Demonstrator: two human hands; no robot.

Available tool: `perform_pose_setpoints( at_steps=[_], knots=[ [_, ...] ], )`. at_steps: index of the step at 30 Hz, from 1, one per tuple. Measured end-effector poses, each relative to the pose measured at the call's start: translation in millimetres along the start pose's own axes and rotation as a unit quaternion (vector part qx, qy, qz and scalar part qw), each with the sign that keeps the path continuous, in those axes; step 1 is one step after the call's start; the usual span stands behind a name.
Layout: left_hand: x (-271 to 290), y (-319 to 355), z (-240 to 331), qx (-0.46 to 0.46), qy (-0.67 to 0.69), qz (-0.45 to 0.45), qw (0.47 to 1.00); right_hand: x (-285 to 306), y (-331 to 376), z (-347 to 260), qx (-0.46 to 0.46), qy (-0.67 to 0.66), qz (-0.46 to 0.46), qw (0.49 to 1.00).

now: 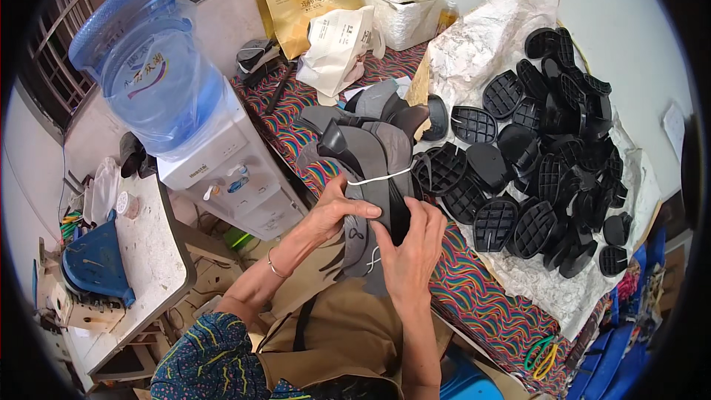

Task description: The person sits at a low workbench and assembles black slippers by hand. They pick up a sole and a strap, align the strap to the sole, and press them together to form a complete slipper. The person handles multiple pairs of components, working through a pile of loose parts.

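A bundle of grey shoe pieces (368,201), seemingly fabric or leather, lies in front of me at the table's edge. A white cord (381,176) is wrapped across it, and a loose end hangs lower down. My left hand (339,211) grips its left side, thumb lying across the top. From the right, my right hand (415,248) is closed around the bundle, its thumb near the left thumb. A dark curved piece (337,139) sticks up at the bundle's far end. More grey pieces (378,100) rest just behind. The undersides of both grips are hidden.
Many black ridged heel pieces (495,226) are heaped on a white sack (474,44) to the right. Scissors (543,355) lie on the patterned cloth (481,281) near the front. A water dispenser (237,170) and a sewing machine (92,270) stand to the left.
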State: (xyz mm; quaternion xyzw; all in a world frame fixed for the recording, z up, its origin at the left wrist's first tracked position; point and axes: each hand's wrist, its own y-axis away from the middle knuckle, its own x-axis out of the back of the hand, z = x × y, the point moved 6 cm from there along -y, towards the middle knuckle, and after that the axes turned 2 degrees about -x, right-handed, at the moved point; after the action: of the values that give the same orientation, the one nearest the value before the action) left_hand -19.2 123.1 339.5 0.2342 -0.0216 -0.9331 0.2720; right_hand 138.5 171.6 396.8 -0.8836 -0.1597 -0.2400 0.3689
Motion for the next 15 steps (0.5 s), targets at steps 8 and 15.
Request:
perform_pose_setpoints(
  at_steps=[8,15],
  knots=[
    [-4.5,-9.0,-2.7,-0.066,-0.079,-0.021,0.994,-1.3,-13.3,10.2,-0.08,0.032,-0.11,0.99],
    [-17.7,-9.9,8.4,-0.104,-0.203,-0.044,0.973,-15.1,-14.1,50.0,-0.299,-0.443,-0.182,0.825]
  ],
)
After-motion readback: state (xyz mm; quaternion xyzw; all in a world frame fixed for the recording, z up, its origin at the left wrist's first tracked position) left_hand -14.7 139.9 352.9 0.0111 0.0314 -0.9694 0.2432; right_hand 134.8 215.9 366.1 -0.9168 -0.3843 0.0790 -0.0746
